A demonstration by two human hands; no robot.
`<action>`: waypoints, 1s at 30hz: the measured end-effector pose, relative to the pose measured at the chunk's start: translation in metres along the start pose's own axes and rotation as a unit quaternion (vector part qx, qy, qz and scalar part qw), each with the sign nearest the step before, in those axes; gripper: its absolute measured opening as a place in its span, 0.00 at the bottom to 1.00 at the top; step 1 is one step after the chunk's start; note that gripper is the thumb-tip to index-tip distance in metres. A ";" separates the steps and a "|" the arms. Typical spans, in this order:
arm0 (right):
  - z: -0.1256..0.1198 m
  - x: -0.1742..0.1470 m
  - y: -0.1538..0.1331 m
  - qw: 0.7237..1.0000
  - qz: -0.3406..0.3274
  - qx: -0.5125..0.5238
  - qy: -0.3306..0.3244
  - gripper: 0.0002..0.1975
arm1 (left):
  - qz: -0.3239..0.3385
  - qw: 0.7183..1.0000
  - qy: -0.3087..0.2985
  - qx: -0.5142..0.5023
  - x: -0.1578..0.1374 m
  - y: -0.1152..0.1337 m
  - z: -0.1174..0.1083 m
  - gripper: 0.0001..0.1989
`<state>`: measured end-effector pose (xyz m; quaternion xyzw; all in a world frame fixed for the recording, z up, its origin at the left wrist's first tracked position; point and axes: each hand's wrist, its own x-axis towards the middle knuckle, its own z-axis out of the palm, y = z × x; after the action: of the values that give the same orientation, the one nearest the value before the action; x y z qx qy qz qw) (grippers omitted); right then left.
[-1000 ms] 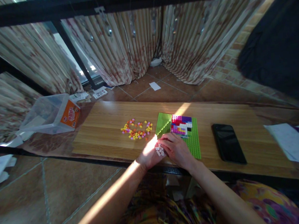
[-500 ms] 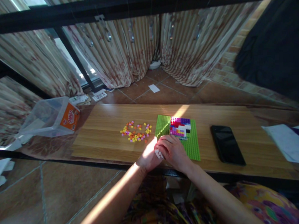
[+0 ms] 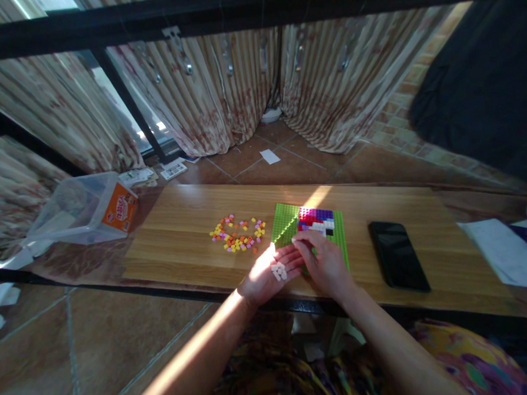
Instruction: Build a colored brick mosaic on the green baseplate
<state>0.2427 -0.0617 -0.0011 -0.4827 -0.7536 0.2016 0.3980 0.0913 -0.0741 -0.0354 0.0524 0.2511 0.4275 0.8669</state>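
My left hand (image 3: 267,274) is palm up with its fingers stretched out, and several small white toy bricks (image 3: 278,271) lie in the palm. Thumb and forefinger of my right hand (image 3: 326,262) are pinched on a small white brick (image 3: 294,240), just above the left fingertips. Behind both hands lies a green studded baseplate (image 3: 286,215), its near part covered by my right hand. On it sits a patch of red, blue, white, black and pink bricks (image 3: 316,216), partly hidden by my right hand.
Loose yellow, orange and pink bricks (image 3: 238,241) are scattered left of the baseplate on the wooden board (image 3: 172,226). A black phone (image 3: 399,255) lies to the right. Beyond the board's left end stands a clear plastic tub (image 3: 76,213); papers (image 3: 505,249) lie past the right end.
My right hand has lifted away from my left palm and moved slightly right, with a white brick pinched in it. The left palm now shows more openly, its fingers stretched.
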 end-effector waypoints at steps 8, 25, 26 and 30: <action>-0.021 0.018 0.031 0.989 -0.060 -0.106 0.078 0.10 | 0.002 1.000 0.006 0.021 -0.008 0.003 0.004 0.25; -0.017 0.025 0.046 0.984 -0.051 -0.146 0.088 0.09 | -0.006 1.000 0.006 0.021 -0.010 0.004 0.005 0.25; -0.018 0.025 0.045 0.986 -0.045 -0.134 0.091 0.09 | -0.007 1.000 0.007 0.022 -0.010 0.004 0.005 0.25; -0.023 0.026 0.045 0.989 -0.014 -0.101 0.109 0.10 | -0.011 1.000 0.007 0.023 -0.009 0.004 0.005 0.25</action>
<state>0.2807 -0.0196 -0.0077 -0.5289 -0.7289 0.0651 0.4298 0.0863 -0.0777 -0.0263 0.0669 0.2678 0.4124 0.8682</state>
